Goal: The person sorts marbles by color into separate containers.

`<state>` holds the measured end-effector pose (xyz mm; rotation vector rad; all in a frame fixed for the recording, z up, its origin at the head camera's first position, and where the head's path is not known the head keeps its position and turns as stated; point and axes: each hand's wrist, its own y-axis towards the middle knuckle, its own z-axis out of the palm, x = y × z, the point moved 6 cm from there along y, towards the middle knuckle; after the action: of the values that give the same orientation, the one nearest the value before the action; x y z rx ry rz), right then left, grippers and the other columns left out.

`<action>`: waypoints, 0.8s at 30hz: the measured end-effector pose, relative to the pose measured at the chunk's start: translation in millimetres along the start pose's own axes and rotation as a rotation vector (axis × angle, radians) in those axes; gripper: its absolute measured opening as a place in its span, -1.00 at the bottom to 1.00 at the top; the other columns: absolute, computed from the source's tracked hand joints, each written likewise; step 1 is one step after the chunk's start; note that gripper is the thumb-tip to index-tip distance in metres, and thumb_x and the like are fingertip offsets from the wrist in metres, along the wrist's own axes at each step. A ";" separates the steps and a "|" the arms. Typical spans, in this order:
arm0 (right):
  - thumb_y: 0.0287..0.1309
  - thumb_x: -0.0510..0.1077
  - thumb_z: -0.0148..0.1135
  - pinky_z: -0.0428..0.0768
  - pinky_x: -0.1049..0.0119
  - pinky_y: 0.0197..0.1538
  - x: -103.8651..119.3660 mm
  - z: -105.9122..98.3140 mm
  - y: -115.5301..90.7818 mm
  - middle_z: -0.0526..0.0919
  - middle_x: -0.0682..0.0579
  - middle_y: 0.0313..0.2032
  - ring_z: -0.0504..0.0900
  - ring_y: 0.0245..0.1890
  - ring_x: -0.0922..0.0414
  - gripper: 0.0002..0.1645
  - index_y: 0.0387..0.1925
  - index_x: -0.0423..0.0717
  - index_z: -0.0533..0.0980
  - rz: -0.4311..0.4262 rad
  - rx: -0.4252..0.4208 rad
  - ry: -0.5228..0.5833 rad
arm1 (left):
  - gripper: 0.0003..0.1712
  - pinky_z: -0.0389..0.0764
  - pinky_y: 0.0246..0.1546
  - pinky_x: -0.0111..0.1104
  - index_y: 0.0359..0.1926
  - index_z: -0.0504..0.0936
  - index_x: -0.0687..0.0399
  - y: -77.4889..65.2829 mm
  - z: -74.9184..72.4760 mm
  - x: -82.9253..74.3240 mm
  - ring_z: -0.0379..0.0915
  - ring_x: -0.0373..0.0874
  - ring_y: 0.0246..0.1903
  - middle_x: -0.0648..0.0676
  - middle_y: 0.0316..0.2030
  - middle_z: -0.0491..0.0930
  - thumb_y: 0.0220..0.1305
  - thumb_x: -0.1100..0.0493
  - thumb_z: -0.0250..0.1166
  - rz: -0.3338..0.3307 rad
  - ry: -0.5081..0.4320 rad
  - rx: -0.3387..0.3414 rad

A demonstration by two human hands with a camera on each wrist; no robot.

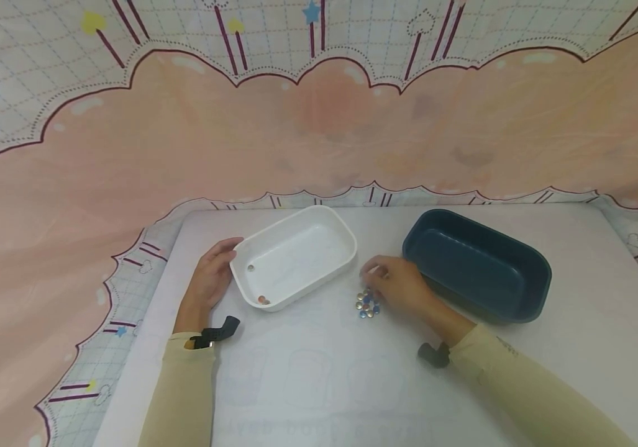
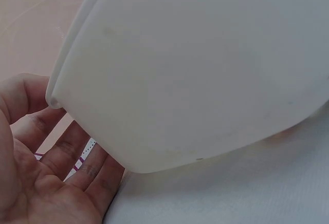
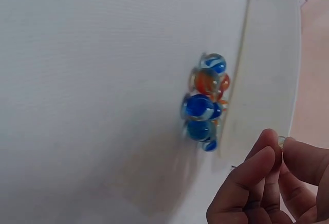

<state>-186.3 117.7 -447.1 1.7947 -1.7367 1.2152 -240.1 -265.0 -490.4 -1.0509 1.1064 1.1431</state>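
My left hand [image 1: 211, 279] grips the near-left end of a white plastic tub [image 1: 287, 245], fingers along its outer wall and rim; the left wrist view shows the tub's outside [image 2: 195, 80] close up. Two or three marbles [image 1: 251, 268] lie inside the tub. Between thumb and fingertips my right hand [image 1: 399, 282] pinches a small clear glass marble [image 3: 281, 141], mostly hidden by the fingers. Just below that hand, a cluster of blue, orange and clear marbles [image 1: 367, 305] rests on the white table, close to the tub's side wall in the right wrist view.
A dark blue tub [image 1: 478, 267] stands at the right, behind my right forearm, with no marbles visible in it. White cloth covers the table [image 1: 319, 372]. A patterned peach curtain [image 1: 319, 136] hangs behind the far edge and along the left side.
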 end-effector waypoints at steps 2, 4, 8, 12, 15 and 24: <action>0.42 0.00 0.24 0.66 0.31 -0.28 3.4 -1.0 0.0 0.69 -0.02 -0.17 0.68 -0.28 0.06 -0.76 0.03 0.09 0.63 -0.004 0.005 0.011 | -0.64 0.51 0.26 -0.54 0.28 0.50 0.13 0.0 0.1 0.0 0.44 -0.23 0.27 -0.05 0.24 0.49 0.56 0.19 0.09 0.001 0.003 -0.001; 0.42 0.00 0.24 0.67 0.31 -0.28 7.4 -2.0 -0.2 0.68 -0.04 -0.15 0.70 -0.26 0.04 -0.75 0.03 0.08 0.63 -0.014 0.006 0.019 | -0.63 0.51 0.27 -0.54 0.28 0.50 0.14 0.0 0.2 0.0 0.43 -0.23 0.28 -0.05 0.24 0.49 0.56 0.19 0.09 0.002 0.007 -0.003; 0.41 0.01 0.24 0.67 0.31 -0.28 13.4 -3.8 1.0 0.68 -0.05 -0.16 0.71 -0.26 0.01 -0.74 0.04 0.07 0.63 -0.021 0.007 0.022 | -0.63 0.51 0.27 -0.54 0.28 0.50 0.13 -0.2 0.2 -0.2 0.43 -0.22 0.29 -0.03 0.27 0.48 0.56 0.19 0.09 0.000 0.010 -0.004; 0.42 0.01 0.23 0.65 0.31 -0.32 18.1 -5.4 3.1 0.70 -0.09 -0.15 0.73 -0.27 0.00 -0.71 0.07 0.04 0.63 -0.034 0.009 0.019 | -0.65 0.51 0.26 -0.54 0.27 0.51 0.10 -0.1 0.1 0.0 0.42 -0.22 0.29 -0.02 0.28 0.47 0.55 0.18 0.10 -0.008 0.007 -0.009; 0.42 0.01 0.23 0.65 0.31 -0.34 21.4 -5.9 4.1 0.71 -0.11 -0.14 0.74 -0.27 -0.01 -0.69 0.09 0.01 0.62 -0.042 0.011 0.029 | -0.65 0.51 0.26 -0.55 0.27 0.51 0.10 0.1 -0.1 0.4 0.42 -0.22 0.29 -0.02 0.28 0.46 0.55 0.18 0.10 -0.014 0.008 -0.012; 0.41 0.01 0.25 0.68 0.29 -0.31 29.9 -6.9 7.7 0.72 -0.08 -0.16 0.73 -0.24 -0.02 -0.74 0.03 0.07 0.63 -0.070 -0.014 0.053 | -0.66 0.52 0.26 -0.55 0.26 0.52 0.08 -0.1 0.9 -0.5 0.43 -0.23 0.28 -0.04 0.26 0.48 0.55 0.20 0.09 -0.012 0.006 -0.010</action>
<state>-199.5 102.9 -422.5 1.7836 -1.6352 1.2081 -240.0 -264.2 -489.8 -1.0677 1.0991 1.1375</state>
